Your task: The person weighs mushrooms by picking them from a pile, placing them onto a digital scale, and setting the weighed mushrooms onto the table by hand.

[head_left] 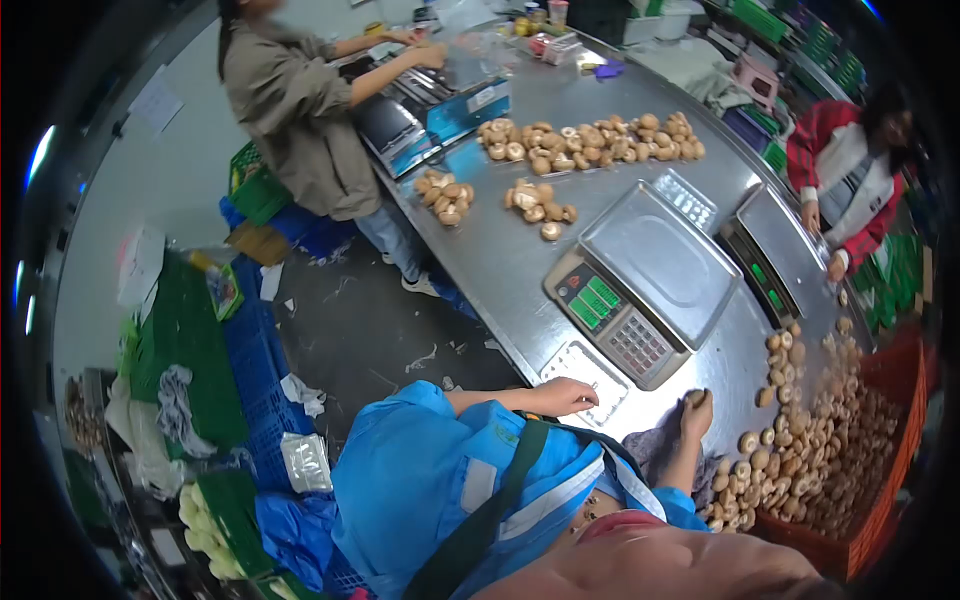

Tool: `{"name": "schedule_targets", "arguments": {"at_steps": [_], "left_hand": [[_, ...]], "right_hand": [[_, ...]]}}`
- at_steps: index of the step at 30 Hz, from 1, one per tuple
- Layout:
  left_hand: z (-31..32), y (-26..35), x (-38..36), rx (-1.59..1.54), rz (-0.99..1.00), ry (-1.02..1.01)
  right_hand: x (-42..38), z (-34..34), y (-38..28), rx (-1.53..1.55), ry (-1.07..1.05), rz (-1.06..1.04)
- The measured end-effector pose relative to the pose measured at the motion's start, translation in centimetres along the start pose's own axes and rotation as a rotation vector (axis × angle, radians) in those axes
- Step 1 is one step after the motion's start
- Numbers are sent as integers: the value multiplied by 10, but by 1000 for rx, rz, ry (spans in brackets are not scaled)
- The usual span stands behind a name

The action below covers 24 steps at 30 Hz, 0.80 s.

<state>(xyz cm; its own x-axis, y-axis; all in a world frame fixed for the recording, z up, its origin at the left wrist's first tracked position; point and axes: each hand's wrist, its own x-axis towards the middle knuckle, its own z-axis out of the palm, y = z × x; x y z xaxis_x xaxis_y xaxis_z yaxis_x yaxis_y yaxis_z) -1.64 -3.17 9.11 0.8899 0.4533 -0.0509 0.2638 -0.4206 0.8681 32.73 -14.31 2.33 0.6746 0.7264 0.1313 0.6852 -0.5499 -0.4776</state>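
My left hand (568, 397) is over the near edge of a clear, whitish plastic tray (612, 383) lying on the metal table. Its fingers are bent together, and whatever they may hold is hidden. To the right, my right hand (697, 416) is closed around a brown mushroom (694, 397) just above the table's near side. A dark purplish cloth (652, 450) lies beside that forearm. Directly beyond the tray stands a weighing scale (625, 325) with lit green displays and a bare metal pan. Many loose mushrooms (775, 465) spread to the right of my right hand.
An orange crate (895, 440) with mushrooms borders the right side. More mushrooms (590, 145) lie in piles farther back. A second scale (770, 255) stands before a person in red (845, 170). Another person (300, 120) works at a blue-sided machine (430, 115). Blue crates (265, 370) stand left.
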Motion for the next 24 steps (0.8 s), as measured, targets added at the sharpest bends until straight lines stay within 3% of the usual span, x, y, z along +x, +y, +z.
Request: {"name": "schedule_targets", "arguments": {"at_steps": [2,6,13,17,19,20,21,23,24], "left_hand": [[-6,-1,-8,51,12,-14],[-13,-7,-12,84,27,-2],[-31,-9,-15,66,50,-20],[-43,-24,-19,88,95,-28],[-50,-33,-21,88,112,-25],[-52,-37,-21,75,110,-17],[-54,-42,-20,62,108,-8],[-59,-51,-18,66,110,5],[-61,-56,-18,67,111,15]], "right_hand": [[-20,-22,-30,-99,40,180],[-17,-35,-38,-135,-75,282],[-15,-10,40,-50,64,160],[-20,-10,67,-16,114,192],[-30,-43,24,86,-45,347],[-39,-23,40,-314,299,16],[-44,-21,28,-314,300,19],[-64,-22,-24,-260,202,-39],[-73,-26,-65,-149,-50,144]]}}
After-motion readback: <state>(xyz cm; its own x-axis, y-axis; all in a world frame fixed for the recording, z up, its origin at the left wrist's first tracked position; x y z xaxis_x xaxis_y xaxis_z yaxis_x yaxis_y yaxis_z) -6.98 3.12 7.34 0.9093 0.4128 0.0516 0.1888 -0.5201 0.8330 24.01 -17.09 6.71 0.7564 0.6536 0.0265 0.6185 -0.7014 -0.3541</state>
